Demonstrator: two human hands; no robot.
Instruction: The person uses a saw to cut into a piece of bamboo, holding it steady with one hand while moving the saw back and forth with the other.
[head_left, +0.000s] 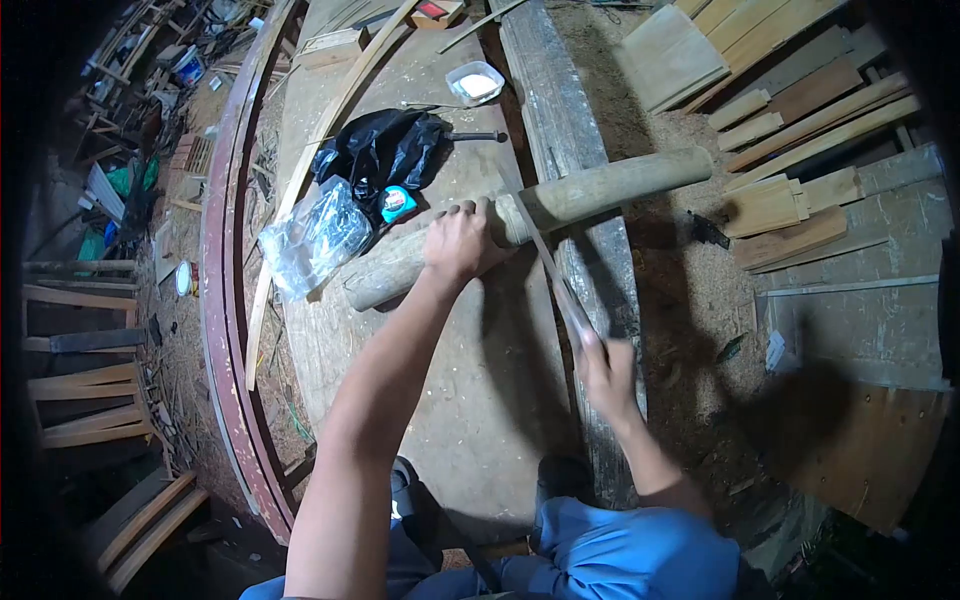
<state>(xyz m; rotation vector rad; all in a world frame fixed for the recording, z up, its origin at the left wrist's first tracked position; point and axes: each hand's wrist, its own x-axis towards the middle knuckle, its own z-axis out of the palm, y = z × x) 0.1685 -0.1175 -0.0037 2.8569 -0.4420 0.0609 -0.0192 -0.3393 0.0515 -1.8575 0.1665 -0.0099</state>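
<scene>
A worn, dusty round tabletop (470,420) filled the middle of the frame, edged at left by a curved reddish-brown wooden rim (218,300). Sawdust covered the ground (690,290) to the right. Pale planks and offcuts (790,90) lay stacked in the upper right. At lower left stood bare wooden furniture frames (80,400), with scrap timber (150,60) cluttering the dim upper left. The light was cool and uneven, and the corners were dark.
</scene>
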